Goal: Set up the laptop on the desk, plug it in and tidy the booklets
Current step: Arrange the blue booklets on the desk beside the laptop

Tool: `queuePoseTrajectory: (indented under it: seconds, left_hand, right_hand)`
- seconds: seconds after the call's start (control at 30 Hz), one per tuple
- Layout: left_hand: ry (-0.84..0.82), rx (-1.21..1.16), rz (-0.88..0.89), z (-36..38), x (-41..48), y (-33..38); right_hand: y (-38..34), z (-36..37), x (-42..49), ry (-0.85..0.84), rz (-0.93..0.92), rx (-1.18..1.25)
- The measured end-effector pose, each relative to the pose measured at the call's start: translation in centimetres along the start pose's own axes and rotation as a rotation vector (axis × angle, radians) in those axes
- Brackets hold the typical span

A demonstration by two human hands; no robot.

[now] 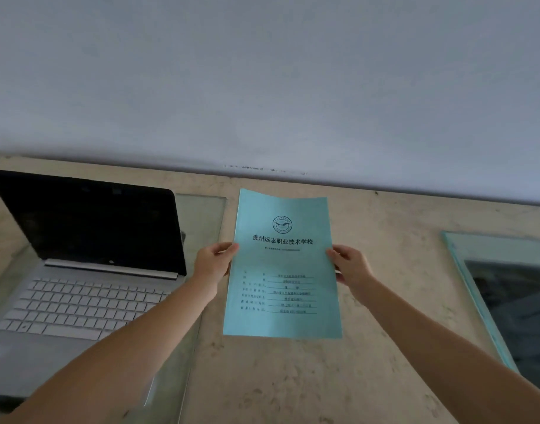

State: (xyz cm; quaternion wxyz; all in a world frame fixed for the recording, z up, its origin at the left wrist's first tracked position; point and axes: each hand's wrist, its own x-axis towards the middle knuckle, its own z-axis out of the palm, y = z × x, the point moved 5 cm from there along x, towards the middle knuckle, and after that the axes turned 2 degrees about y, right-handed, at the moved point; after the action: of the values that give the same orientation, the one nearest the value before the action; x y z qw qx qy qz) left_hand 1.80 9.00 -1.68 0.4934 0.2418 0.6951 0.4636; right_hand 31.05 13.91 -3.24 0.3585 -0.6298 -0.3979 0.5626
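Note:
A light blue booklet (282,264) with black printed text and a round emblem is held over the middle of the desk. My left hand (212,264) grips its left edge and my right hand (349,264) grips its right edge. The booklet's cover faces me, upright. A silver laptop (79,301) stands open at the left, screen dark, resting on a glass sheet. My left forearm crosses over the laptop's right front corner. No power cable is visible.
The beige marbled desk (385,270) runs along a pale wall (262,87). One glass sheet (201,215) lies under the laptop. Another glass sheet (507,286) with a dark panel beneath lies at the right edge.

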Motion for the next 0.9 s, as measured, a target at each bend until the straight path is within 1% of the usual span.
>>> queuePoseTrajectory:
  seconds: [0.1,0.23,0.37,0.53,0.7,0.83,0.9]
  left_hand:
    - [0.127,-0.014,-0.038,0.3,3.8,-0.2]
    - [0.158,-0.051,-0.059,1.1,9.0,0.5]
    - [0.259,-0.035,-0.138,2.3,13.1,1.3]
    - [0.229,0.035,-0.096,3.9,16.6,2.7]
    - [0.239,0.098,-0.043,4.4,18.2,3.9]
    - [0.227,0.047,-0.071,5.0,18.1,4.4]
    - [0.196,0.012,-0.047,5.3,17.9,4.6]
  right_hand:
    - [0.6,2.1,4.0,0.018,0.05,0.015]
    - [-0.2,4.5,9.7,0.002,0.054,0.02]
    - [-1.5,5.8,14.6,0.028,0.047,0.016]
    - [-2.7,6.2,17.8,0.021,0.034,-0.022]
    - [-3.5,6.6,19.3,0.008,0.039,-0.049]
    - [-3.5,6.5,19.5,0.105,0.068,0.006]
    - [-3.2,6.5,19.2,0.117,0.059,0.02]
